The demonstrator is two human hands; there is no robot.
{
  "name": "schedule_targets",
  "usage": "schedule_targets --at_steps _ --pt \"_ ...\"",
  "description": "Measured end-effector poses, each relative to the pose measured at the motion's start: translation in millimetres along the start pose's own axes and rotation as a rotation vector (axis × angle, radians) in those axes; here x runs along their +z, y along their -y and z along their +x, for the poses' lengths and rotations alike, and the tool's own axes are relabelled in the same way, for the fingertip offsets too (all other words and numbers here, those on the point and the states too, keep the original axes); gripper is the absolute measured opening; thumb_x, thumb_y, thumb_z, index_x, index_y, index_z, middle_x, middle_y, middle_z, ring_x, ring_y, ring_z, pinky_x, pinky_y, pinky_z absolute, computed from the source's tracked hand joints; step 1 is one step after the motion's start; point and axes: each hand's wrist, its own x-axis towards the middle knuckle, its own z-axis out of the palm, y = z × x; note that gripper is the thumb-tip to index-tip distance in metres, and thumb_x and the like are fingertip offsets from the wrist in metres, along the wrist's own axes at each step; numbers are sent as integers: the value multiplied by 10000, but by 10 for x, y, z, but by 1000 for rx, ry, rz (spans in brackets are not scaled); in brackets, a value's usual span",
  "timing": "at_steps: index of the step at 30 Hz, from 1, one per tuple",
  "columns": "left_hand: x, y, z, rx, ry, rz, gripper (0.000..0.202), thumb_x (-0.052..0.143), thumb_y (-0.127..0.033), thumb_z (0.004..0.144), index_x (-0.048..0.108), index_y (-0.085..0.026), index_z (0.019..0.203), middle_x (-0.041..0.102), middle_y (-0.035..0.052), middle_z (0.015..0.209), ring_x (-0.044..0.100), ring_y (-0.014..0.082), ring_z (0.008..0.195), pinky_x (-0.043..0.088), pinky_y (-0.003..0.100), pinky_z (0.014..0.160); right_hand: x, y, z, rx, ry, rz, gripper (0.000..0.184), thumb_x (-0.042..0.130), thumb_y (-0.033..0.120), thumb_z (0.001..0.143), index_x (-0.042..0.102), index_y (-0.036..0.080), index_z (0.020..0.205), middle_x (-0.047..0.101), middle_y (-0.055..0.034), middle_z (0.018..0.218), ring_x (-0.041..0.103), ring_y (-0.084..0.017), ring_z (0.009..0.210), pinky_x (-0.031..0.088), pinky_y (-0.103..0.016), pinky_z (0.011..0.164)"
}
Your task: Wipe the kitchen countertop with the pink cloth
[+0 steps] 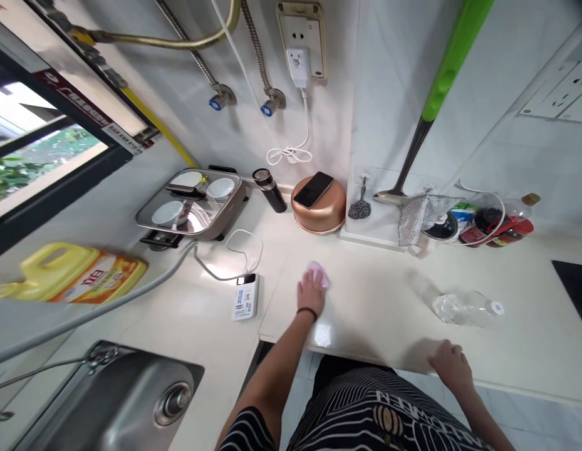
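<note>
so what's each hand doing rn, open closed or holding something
Left hand: pressed over a pink cloth; whether it grips can't be told.
Right hand: loosely curled at the countertop edge, nothing visible in it.

The jug [86, 275] carries the characters 立白 in white on its red-orange label; the finer print is too small to read. On the shirt [366, 423], upside-down letters end in "WEEN", the rest lost in folds. The power bank [246, 300] has blue characters and the window frame [74, 97] white lettering on dark red, both too blurred to read.
</note>
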Motion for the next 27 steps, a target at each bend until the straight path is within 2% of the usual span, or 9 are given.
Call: schedule_targets --at_steps 4,7,10,13,17,20,23,25,27 --pt "-438 501 514 -234 -95 -60 694 341 -377 1067 250 -188 1728 114 187 1822 97 361 1693 174 655 1328 -21 104 -32 44 13 -76 623 611 490 900 557 75 1361 643 -259 1284 676 -383 1219 510 -470 1075" --pt "-566 531 787 -297 -129 -103 697 362 -376 1073 258 -129 1717 83 235 1813 100 392 1686 187 676 1310 -68 132 -39 20 22 -93 582 616 457 884 587 97 1341 651 -253 1289 664 -384 1235 499 -474 1094" --pt "-484 216 912 -215 -118 -96 695 401 -326 1063 279 -92 1705 103 283 1794 130 430 1673 195 714 1289 -127 173 -42 3 33 -91 529 628 432 851 625 151 1300 663 -231 1293 633 -402 1282 494 -507 1101" --pt "-222 -327 811 53 -73 -68 655 394 -262 1057 346 -117 1694 163 276 1785 170 419 1670 197 706 1294 -198 221 -47 30 64 -77 556 659 441 811 641 143 1280 669 -236 1266 641 -416 1255 496 -532 1094" --pt "269 -982 365 340 36 -64 656 558 -292 1001 462 -302 1650 273 103 1797 207 344 1675 200 637 1342 -302 281 -81 0 75 -55 529 697 483 774 679 187 1213 665 -219 1275 627 -432 1262 499 -561 1077" --pt "529 -1142 88 581 141 -29 704 545 -366 1008 368 -358 1690 195 35 1825 132 288 1696 137 608 1372 -373 318 -115 -45 61 -50 488 733 515 744 707 229 1139 657 -202 1301 612 -443 1267 508 -582 1047" --pt "494 -942 118 513 152 5 727 539 -339 989 349 -449 1683 207 -30 1819 122 218 1696 141 490 1386 -419 335 -132 -66 63 -53 448 743 528 731 728 240 1074 661 -198 1288 616 -439 1237 521 -587 1024" --pt "303 -655 315 388 112 12 730 501 -297 987 350 -422 1690 219 7 1816 134 242 1694 161 507 1376 -422 333 -129 -76 73 -55 419 730 535 733 741 247 1037 666 -193 1276 614 -440 1231 526 -594 1015" --pt "33 -315 589 276 52 12 716 417 -288 1013 305 -329 1719 187 78 1821 129 296 1695 149 588 1363 -397 320 -119 -83 66 -53 372 723 522 730 751 259 992 671 -185 1262 614 -441 1227 524 -604 1013"
